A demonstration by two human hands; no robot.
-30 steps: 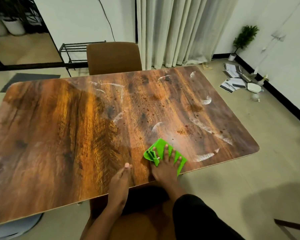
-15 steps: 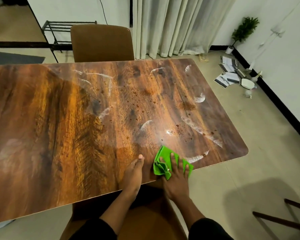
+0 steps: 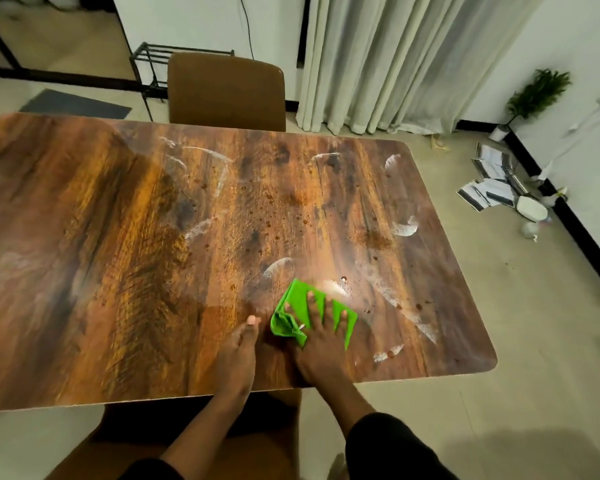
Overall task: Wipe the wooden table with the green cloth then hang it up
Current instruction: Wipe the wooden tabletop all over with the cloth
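The wooden table (image 3: 118, 258) fills the middle of the view, marked with white smears and brown spots on its right half. A green cloth (image 3: 297, 306) lies flat on it near the front edge, right of centre. My right hand (image 3: 321, 337) presses on the cloth with fingers spread across it. My left hand (image 3: 238, 355) rests flat on the bare wood just left of the cloth, holding nothing.
A brown chair (image 3: 226, 90) stands at the far side of the table, with a black metal rack (image 3: 153, 64) behind it. Curtains (image 3: 395, 57) hang at the back. Papers and small items (image 3: 499, 188) lie on the floor by the right wall, near a potted plant (image 3: 534, 98).
My right hand has pushed the green cloth a little farther onto the table. My left hand has moved forward beside it. The camera view has shifted.
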